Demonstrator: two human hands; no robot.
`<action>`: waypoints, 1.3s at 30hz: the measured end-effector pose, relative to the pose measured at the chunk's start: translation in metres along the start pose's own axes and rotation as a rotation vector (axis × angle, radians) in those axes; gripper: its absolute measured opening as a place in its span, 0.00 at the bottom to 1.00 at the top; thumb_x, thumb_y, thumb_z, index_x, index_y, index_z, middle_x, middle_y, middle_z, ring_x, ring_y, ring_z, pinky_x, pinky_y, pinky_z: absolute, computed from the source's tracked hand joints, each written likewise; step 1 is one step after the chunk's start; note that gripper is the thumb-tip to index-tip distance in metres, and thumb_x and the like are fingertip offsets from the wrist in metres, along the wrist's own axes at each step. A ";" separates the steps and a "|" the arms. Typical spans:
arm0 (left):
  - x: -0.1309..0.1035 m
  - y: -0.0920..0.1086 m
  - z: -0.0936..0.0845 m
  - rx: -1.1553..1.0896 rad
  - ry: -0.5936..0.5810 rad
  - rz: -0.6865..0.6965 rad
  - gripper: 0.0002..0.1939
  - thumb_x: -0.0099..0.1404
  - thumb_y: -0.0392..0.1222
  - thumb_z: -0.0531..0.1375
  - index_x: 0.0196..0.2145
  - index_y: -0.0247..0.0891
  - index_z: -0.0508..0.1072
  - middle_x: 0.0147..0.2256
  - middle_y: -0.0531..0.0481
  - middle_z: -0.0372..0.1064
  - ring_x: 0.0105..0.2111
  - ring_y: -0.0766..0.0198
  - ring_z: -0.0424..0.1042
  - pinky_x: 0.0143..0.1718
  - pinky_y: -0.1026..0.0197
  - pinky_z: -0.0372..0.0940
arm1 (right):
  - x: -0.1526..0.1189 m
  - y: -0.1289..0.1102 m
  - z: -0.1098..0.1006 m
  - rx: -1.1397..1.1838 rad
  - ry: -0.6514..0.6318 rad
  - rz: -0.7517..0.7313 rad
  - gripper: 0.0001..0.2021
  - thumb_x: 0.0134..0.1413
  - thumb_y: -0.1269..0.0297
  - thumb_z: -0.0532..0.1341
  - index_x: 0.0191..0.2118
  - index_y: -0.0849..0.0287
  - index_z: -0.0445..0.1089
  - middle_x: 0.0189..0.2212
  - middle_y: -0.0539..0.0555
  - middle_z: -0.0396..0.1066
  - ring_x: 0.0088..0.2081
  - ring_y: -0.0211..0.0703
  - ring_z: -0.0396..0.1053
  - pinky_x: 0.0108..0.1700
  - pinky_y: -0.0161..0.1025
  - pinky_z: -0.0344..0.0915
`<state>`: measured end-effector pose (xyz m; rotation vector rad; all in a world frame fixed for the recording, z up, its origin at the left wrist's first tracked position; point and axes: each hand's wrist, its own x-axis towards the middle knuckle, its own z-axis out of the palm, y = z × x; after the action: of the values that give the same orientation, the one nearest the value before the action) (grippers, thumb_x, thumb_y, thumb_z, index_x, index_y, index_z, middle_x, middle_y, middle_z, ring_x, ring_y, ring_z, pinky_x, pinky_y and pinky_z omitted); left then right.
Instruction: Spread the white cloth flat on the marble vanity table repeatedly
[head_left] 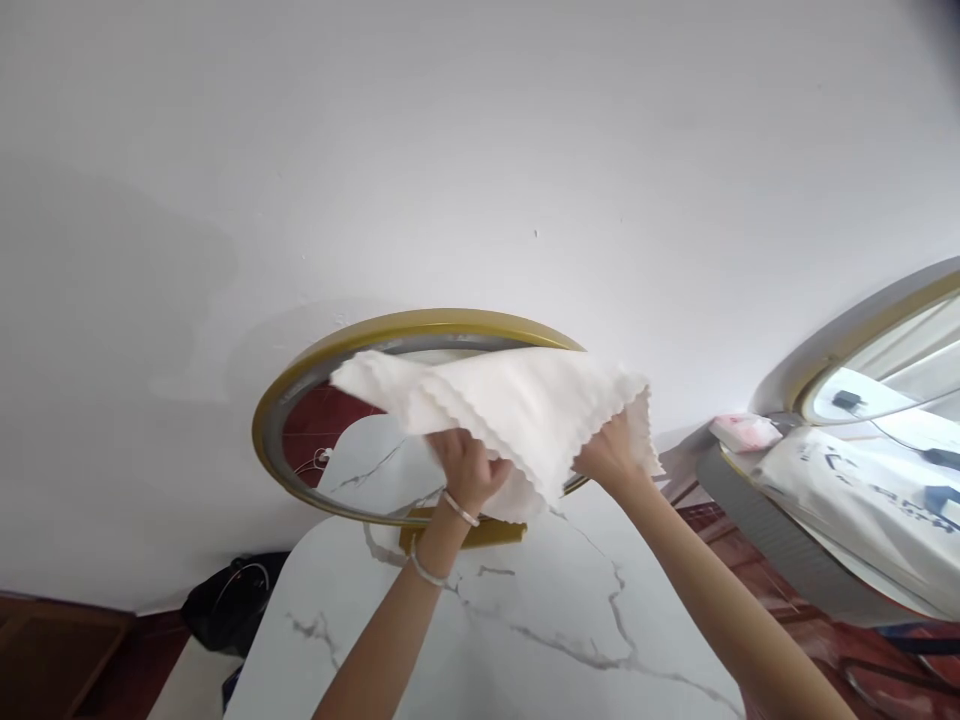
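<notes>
A white cloth (517, 400) with scalloped edges hangs spread between my two hands, in front of an oval mirror (360, 465) with a gold rim. My left hand (469, 468) is closed on the cloth's lower left part, its fingers curled and partly covered; two pale bracelets circle that wrist. On the right, my right hand (611, 450) grips the cloth from below, its fingertips hidden under the fabric. The cloth covers much of the mirror's right side. The mirror's gold base (495, 533) rests on a white marbled tabletop (555, 620).
A white wall (480, 180) rises behind the mirror. At right, a second gold-rimmed mirror (817, 385), a tissue pack (746, 432) and a white printed bag (870, 490) are on another table. A black bag (232, 605) lies at lower left.
</notes>
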<state>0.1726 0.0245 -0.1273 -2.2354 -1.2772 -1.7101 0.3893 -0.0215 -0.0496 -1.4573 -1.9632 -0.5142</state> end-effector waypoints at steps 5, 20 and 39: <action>-0.036 0.055 0.027 0.052 -0.209 0.132 0.12 0.61 0.48 0.56 0.25 0.40 0.71 0.25 0.43 0.66 0.36 0.50 0.69 0.46 0.47 0.63 | -0.075 0.017 0.014 -0.068 0.046 0.124 0.19 0.52 0.62 0.58 0.50 0.57 0.71 0.50 0.63 0.71 0.59 0.63 0.57 0.61 0.63 0.48; -0.159 0.066 -0.013 -0.880 -0.012 -1.448 0.29 0.60 0.67 0.52 0.47 0.42 0.68 0.50 0.41 0.70 0.51 0.54 0.71 0.47 0.55 0.68 | -0.223 -0.066 0.035 1.316 -0.113 1.298 0.28 0.47 0.40 0.62 0.49 0.54 0.69 0.50 0.60 0.71 0.53 0.58 0.67 0.48 0.53 0.69; -0.188 0.101 -0.117 -0.771 0.079 -1.696 0.39 0.51 0.30 0.67 0.56 0.50 0.56 0.28 0.59 0.72 0.24 0.71 0.73 0.28 0.69 0.68 | -0.247 -0.125 -0.055 1.409 0.025 1.406 0.19 0.45 0.56 0.65 0.44 0.57 0.70 0.28 0.51 0.73 0.25 0.38 0.67 0.26 0.33 0.64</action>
<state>0.1354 -0.2065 -0.1935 -0.6740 -3.3393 -2.8876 0.3310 -0.2694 -0.1721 -1.2699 -0.4373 1.1890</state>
